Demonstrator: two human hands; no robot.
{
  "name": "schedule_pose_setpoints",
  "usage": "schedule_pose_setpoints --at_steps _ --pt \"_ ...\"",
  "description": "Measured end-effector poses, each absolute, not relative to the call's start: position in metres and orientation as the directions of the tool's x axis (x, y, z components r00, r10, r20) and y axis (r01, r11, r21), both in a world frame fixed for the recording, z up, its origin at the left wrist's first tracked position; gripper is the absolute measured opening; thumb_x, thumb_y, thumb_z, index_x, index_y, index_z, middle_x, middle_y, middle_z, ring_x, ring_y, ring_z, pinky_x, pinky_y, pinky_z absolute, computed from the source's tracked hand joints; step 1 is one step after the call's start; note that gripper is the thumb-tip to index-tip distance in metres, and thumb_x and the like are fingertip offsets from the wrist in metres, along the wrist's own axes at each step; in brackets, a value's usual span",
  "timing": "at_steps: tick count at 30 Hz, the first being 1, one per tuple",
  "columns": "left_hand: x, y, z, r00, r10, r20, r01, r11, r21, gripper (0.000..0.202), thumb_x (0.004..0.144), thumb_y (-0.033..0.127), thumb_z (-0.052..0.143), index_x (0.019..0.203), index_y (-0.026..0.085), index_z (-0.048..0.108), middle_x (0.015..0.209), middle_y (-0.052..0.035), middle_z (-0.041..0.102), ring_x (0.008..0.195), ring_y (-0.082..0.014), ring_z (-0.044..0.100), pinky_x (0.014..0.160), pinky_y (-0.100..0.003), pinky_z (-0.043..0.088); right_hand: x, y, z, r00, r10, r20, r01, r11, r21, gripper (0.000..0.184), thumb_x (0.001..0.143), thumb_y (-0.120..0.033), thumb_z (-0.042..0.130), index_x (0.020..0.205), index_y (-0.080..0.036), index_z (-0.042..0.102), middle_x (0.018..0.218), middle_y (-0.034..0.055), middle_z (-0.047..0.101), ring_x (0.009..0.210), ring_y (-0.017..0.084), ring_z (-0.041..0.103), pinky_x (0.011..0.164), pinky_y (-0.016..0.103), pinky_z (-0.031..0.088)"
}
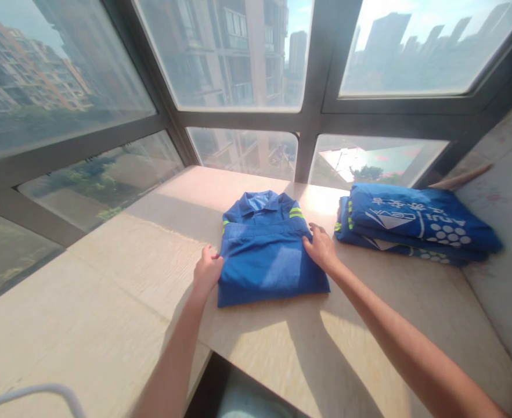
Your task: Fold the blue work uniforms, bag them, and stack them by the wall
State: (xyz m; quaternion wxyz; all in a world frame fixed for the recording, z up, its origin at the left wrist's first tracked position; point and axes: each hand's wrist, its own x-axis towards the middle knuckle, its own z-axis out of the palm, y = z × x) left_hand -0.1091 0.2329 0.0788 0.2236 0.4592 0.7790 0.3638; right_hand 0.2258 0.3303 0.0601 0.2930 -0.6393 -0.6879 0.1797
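Note:
A folded blue work shirt (264, 261) lies flat on the pale ledge, collar at the far end and yellow-green stripes by the shoulders. Its lower part is folded up over the front, with a seamed band across the top of the fold. At the shirt's left edge, my left hand (208, 270) has its fingers curled in against the cloth. My right hand (322, 249) grips the opposite edge, thumb on top and fingers along the side. Some fingertips of both hands are hidden by the cloth or the hands themselves.
Right of the shirt sits a stack of folded blue garments (413, 217) with white printing, close to the wall (504, 232). Framed windows rise behind the wooden ledge (121, 273). A white cable-like curve (42, 390) shows at bottom left, and a dark gap (215, 383) cuts into the ledge's front edge.

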Motion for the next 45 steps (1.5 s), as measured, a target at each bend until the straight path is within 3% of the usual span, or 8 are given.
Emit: schedule_pose_setpoints --at_steps 2,4,8,15,30,37,41,45 --pt "-0.101 0.238 0.095 -0.339 0.912 0.232 0.862 0.202 0.465 0.058 0.086 0.025 0.058 0.142 0.014 0.051 0.139 -0.0208 0.059 0.126 -0.0337 0.059 0.105 -0.046 0.047 0.218 0.326 0.071 -0.196 0.913 0.357 0.842 0.343 -0.417 0.050 0.093 -0.026 0.050 0.141 -0.012 0.053 0.143 0.0194 0.055 0.132 0.033 0.051 0.109 0.046 0.043" --pt "-0.088 0.245 0.106 -0.088 0.939 0.331 0.978 0.018 0.209 0.053 0.092 0.027 0.052 0.144 0.017 0.052 0.153 -0.0186 0.047 0.141 -0.0349 0.045 0.115 -0.051 0.037 0.207 0.323 0.077 -0.403 0.818 0.411 0.808 0.529 -0.259 0.046 0.097 -0.027 0.046 0.141 -0.017 0.055 0.151 0.0145 0.049 0.141 0.032 0.041 0.115 0.048 0.037" --pt "-0.065 0.262 0.091 0.178 0.960 0.218 0.984 -0.178 -0.019 0.052 0.099 0.042 0.047 0.148 0.026 0.051 0.163 -0.0096 0.036 0.152 -0.0380 0.024 0.120 -0.066 0.018 0.190 0.328 0.066 -0.624 0.718 0.308 0.723 0.681 -0.122 0.045 0.102 -0.039 0.043 0.143 -0.026 0.056 0.155 0.0066 0.048 0.148 0.033 0.032 0.121 0.059 0.019" --pt "-0.069 0.271 0.044 0.098 0.983 0.155 0.995 -0.095 -0.027 0.063 0.101 0.047 0.040 0.159 0.025 0.031 0.167 -0.0108 0.024 0.155 -0.0367 0.016 0.119 -0.067 0.021 0.185 0.351 0.031 -0.593 0.764 0.253 0.765 0.633 -0.119 0.060 0.102 -0.047 0.039 0.158 -0.024 0.036 0.165 0.0069 0.031 0.152 0.032 0.024 0.123 0.055 0.013" --pt "-0.051 0.196 0.046 0.170 0.945 0.278 0.978 -0.197 0.072 0.060 0.098 0.041 0.051 0.155 0.023 0.043 0.159 -0.0147 0.041 0.149 -0.0397 0.030 0.118 -0.068 0.019 0.209 0.261 0.029 -0.553 0.766 0.328 0.752 0.628 -0.200 0.059 0.100 -0.040 0.047 0.156 -0.024 0.040 0.162 0.0093 0.037 0.151 0.033 0.028 0.122 0.057 0.020" --pt "-0.052 0.141 0.069 0.301 0.930 0.213 0.939 -0.328 0.104 0.064 0.092 0.048 0.061 0.149 0.023 0.051 0.148 -0.0163 0.054 0.141 -0.0414 0.043 0.119 -0.069 0.018 0.236 0.192 0.037 -0.608 0.728 0.316 0.704 0.679 -0.209 0.062 0.096 -0.038 0.054 0.155 -0.022 0.041 0.161 0.0132 0.038 0.148 0.036 0.034 0.118 0.061 0.030" --pt "-0.095 0.130 0.076 0.517 0.841 0.159 0.816 -0.540 0.205 0.052 0.099 0.024 0.047 0.151 0.027 0.047 0.157 -0.0101 0.046 0.145 -0.0310 0.041 0.118 -0.056 0.037 0.274 0.186 0.040 -0.685 0.642 0.345 0.599 0.765 -0.236 0.050 0.097 -0.026 0.052 0.146 -0.020 0.053 0.156 0.0132 0.046 0.146 0.031 0.040 0.118 0.054 0.038" --pt "-0.133 0.126 0.072 0.573 0.792 0.211 0.777 -0.607 0.167 0.073 0.092 0.001 0.040 0.157 0.032 0.034 0.162 -0.0070 0.037 0.149 -0.0260 0.037 0.114 -0.045 0.045 0.320 0.195 0.041 -0.812 0.499 0.305 0.458 0.867 -0.199 0.054 0.094 -0.009 0.048 0.144 -0.028 0.055 0.154 0.0073 0.049 0.147 0.027 0.040 0.115 0.050 0.043"
